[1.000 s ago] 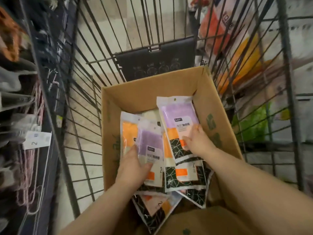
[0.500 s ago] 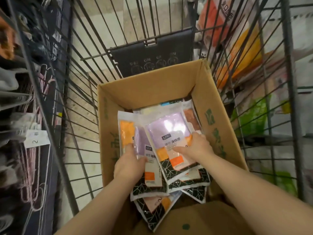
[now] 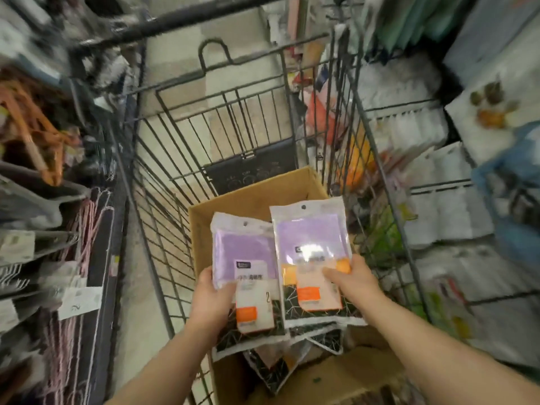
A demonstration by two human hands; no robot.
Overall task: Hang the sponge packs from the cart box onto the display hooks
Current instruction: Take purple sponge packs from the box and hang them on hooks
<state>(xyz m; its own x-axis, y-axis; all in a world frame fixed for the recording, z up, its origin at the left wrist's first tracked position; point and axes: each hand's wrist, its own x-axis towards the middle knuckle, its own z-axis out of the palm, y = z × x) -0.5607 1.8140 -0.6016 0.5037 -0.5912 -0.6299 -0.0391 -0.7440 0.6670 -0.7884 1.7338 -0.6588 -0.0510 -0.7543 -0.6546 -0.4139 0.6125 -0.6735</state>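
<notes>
Hands are both busy here, each one holding up a sponge pack above the cardboard box [image 3: 257,200] that sits inside the wire cart [image 3: 181,135]. Left hand [image 3: 211,302] is clamped on the left sponge pack [image 3: 245,258], thumb across the front near the label, fingers tucked behind it. Right hand [image 3: 355,283] is gripping the right sponge pack [image 3: 311,247] the same way, thumb pressed on the orange-and-pink part of the front. Both packs are upright with the hang holes at the top, purple sponge showing through the clear window, black patterned strip at the bottom. They sit side by side, the right one a bit higher and its edge just overlapping the left one. More loose packs [image 3: 277,363] are lying down in the box under them. Off to the left there's a shelf with a white price tag [image 3: 80,299] and some hangers, pretty blurry though.
</notes>
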